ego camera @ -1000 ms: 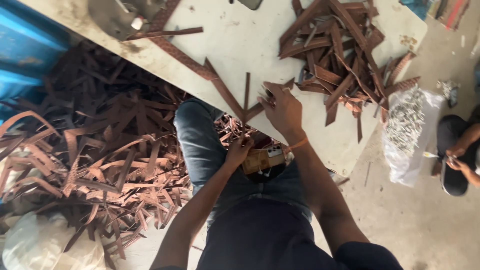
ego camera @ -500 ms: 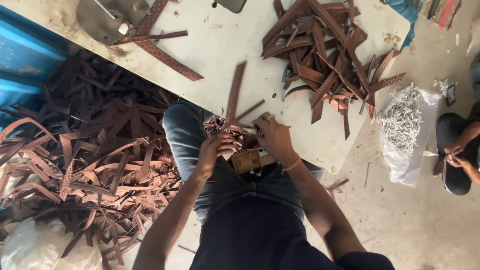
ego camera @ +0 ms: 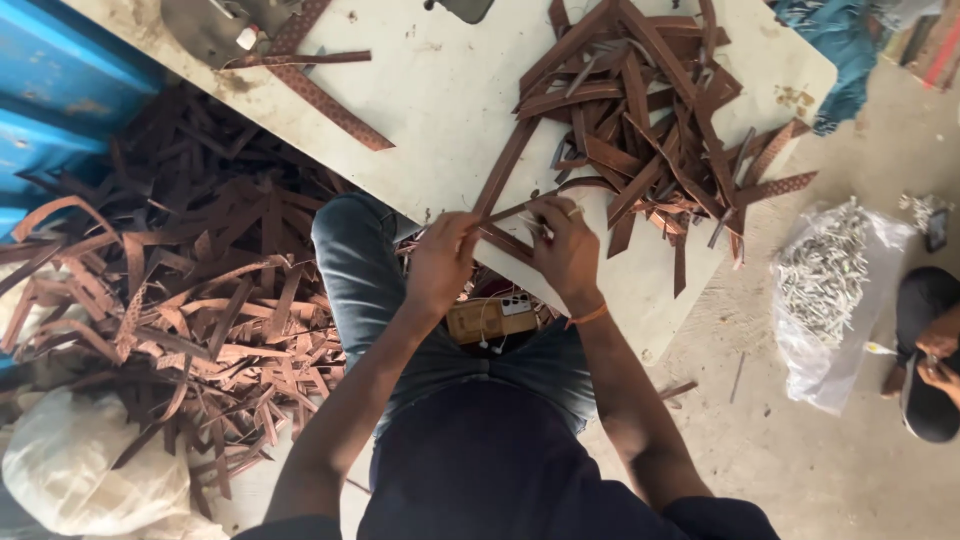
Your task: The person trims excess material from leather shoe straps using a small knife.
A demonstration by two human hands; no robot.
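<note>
Brown strip [ego camera: 505, 172]: pinched at its near end between left hand [ego camera: 440, 265] and right hand [ego camera: 565, 250], both closed on it, likely to steady it; strip pile [ego camera: 650, 130] lies just beyond the right hand.

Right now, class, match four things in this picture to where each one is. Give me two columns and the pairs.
Things
1. strip
2. strip pile
3. scrap heap
4. clear bag

Places
A. on the floor, by the person's left side
B. on the floor, right of the table
C. between the left hand and right hand, at the table's edge
D. on the table, beyond the hands

Pairs: 1-C, 2-D, 3-A, 4-B
</note>
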